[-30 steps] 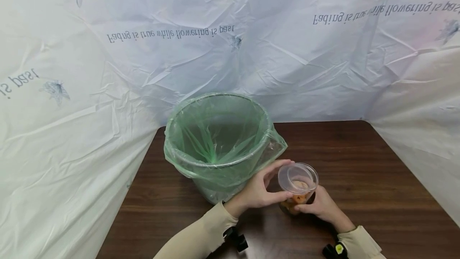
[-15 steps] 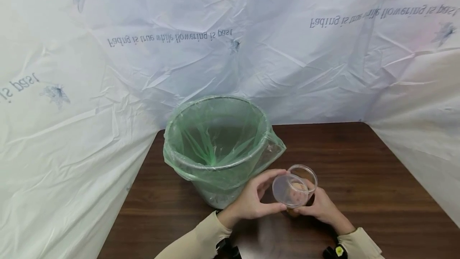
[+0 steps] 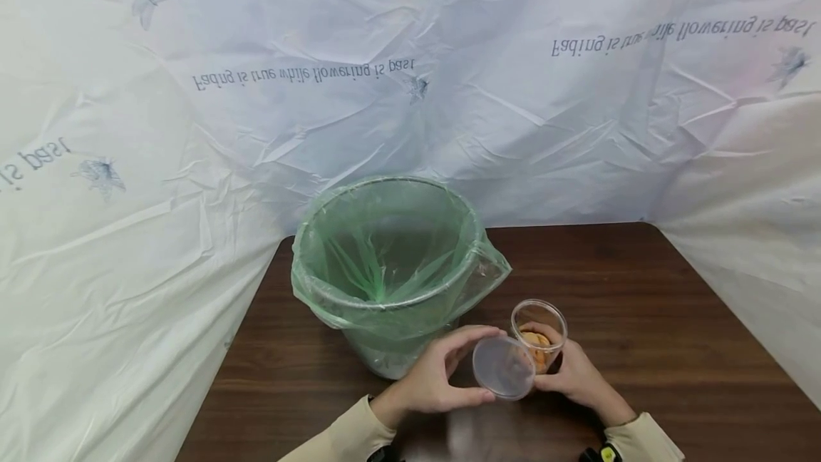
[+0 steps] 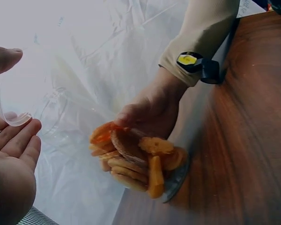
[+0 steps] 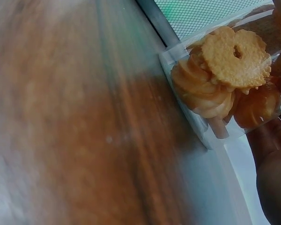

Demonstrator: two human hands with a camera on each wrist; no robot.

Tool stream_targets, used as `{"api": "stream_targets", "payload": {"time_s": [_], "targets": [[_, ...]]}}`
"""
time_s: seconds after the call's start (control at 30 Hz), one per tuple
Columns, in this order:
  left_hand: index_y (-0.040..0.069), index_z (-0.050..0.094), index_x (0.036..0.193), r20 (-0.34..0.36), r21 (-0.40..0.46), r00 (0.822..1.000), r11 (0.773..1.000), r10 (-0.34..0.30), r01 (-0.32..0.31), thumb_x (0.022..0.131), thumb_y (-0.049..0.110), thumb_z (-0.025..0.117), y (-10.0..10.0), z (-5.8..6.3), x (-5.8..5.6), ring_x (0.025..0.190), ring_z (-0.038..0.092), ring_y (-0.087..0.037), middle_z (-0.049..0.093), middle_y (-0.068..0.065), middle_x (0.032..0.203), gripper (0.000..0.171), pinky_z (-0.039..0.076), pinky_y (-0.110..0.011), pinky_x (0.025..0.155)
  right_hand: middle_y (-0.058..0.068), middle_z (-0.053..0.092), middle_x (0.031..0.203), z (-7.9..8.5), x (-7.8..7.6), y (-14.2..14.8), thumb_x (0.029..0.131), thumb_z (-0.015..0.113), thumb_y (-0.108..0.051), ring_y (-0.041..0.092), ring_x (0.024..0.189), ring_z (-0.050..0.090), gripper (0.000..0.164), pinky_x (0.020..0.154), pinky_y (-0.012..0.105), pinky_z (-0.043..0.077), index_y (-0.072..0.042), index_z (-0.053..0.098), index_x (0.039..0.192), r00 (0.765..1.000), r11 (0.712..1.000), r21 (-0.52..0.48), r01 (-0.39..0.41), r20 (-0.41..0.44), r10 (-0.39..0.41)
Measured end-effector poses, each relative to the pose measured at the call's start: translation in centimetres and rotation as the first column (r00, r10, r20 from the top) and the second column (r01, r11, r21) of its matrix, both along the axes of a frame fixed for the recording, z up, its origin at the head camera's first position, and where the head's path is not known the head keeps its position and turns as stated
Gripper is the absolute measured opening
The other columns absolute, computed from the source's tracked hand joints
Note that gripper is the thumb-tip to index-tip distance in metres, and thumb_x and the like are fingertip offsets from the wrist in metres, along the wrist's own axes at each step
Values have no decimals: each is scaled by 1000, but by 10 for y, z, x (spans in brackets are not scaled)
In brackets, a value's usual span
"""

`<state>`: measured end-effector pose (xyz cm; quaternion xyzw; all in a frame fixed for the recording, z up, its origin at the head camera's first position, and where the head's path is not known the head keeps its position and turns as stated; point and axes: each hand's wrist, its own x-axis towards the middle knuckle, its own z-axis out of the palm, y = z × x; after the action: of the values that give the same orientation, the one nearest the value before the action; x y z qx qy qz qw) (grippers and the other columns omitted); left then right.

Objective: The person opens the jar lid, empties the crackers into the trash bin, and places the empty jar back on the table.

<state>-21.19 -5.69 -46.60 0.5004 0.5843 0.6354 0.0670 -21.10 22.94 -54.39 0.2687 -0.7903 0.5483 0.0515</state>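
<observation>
"Fingers of our left hand [image 3: 431, 378] stand well apart from the thumb, and between them we pinch a thin, round, translucent plastic lid [image 3: 504, 368] by its edge. How do we judge it?"

"Light, a little bendy, probably slick. We do best with opposite points of its rim, never squeezing hard enough to buckle it. And our right hand [image 3: 580, 376]?"

"Curled round a clear, round plastic cup [image 3: 556, 343], thumb on the near side, other fingers partly hidden behind the wall."

"Where are these 2 pieces?"

"In front of us, to the near right of the grey mesh bin [image 3: 383, 362] with its thin green plastic liner [image 3: 385, 323]. Our lid is off, tilted, just left of the cup; we cannot tell if they touch. Nor can we tell whether the cup's base meets the brown wooden table [image 3: 641, 319]."

"And the golden-brown cookies [image 5: 225, 65] inside, 1 with a hole in its middle?"

"They look crisp and crumbly, so we expect a light load that shifts if we tip it. Since the wall likely flexes, we favour a gentle, broad hold below the rim."
</observation>
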Motion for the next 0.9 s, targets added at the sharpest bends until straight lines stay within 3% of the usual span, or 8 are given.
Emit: {"api": "stream_targets", "payload": {"time_s": [0.17,0.3,0.53,0.7,0.9], "targets": [[-2,42,142,14,-18,1000,1000,0,0,79,-5,76,-4,-6,2,132,48,-25,49,-20,141,72,38,-36,111,-4,66,111,0,1,-2,74,80,3,8,81,67,76,62,29,55,6,41,139,998,998,-42,-45,35,47],[-2,43,142,20,-36,1000,999,13,-12,78,-7,76,-8,-10,3,131,49,-23,50,-20,141,72,41,-35,109,-3,68,109,1,1,-2,71,82,4,8,79,67,79,61,29,55,5,41,139,999,998,-46,-39,32,41],[-6,45,138,-52,-104,998,994,29,-35,77,-5,78,-11,-10,4,127,53,-25,53,-23,137,69,44,-37,106,-7,67,112,2,-1,0,71,84,1,7,84,67,78,65,27,55,-1,44,138,999,1000,-16,-17,48,17],[2,45,140,-81,-159,995,985,60,-73,78,0,79,-16,-18,2,127,53,-21,54,-14,138,70,44,-34,105,-5,68,111,1,-4,1,70,84,0,5,88,65,77,69,24,54,-2,46,137,1000,1000,29,-12,-10,12],[12,45,142,-63,-241,997,969,35,-49,82,9,79,-18,-33,4,130,50,-14,52,-4,141,69,43,-32,107,-5,70,106,2,-4,0,69,86,-2,6,86,67,79,73,22,52,-5,46,137,1000,999,43,5,-10,-5]]}}
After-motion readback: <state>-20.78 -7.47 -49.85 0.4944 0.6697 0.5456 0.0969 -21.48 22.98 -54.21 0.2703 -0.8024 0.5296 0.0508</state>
